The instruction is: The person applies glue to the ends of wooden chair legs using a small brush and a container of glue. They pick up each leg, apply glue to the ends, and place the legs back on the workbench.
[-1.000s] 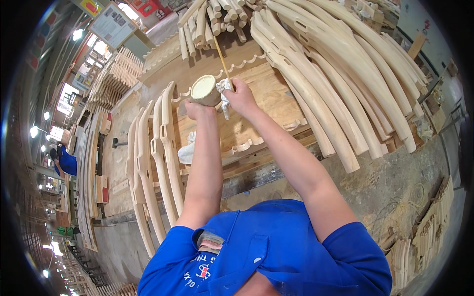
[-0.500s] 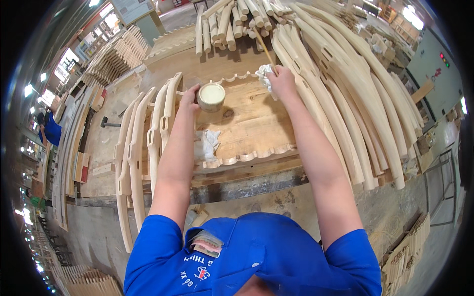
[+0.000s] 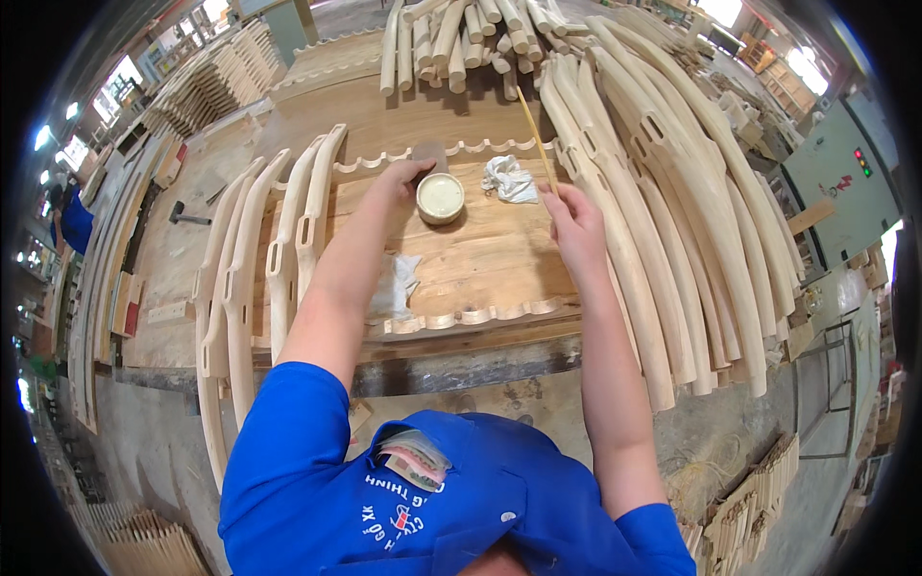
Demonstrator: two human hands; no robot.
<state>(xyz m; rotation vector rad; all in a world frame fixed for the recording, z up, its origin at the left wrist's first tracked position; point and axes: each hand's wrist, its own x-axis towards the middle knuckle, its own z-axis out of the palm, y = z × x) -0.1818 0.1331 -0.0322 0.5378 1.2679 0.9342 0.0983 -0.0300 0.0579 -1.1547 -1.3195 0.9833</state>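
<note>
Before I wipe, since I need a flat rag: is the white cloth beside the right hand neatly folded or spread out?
Neither: the white cloth lies crumpled, its surface bunched into uneven creases.

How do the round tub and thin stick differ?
The tub is round and wide; the stick long and thin. The tub is by the left hand; the stick is in the right hand. The tub's top looks cream; the stick, tan. Both are near the crumpled cloth.

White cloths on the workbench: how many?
2: one cloth between the round container and right hand; the other cloth beside the left forearm. More may be hidden.
</note>
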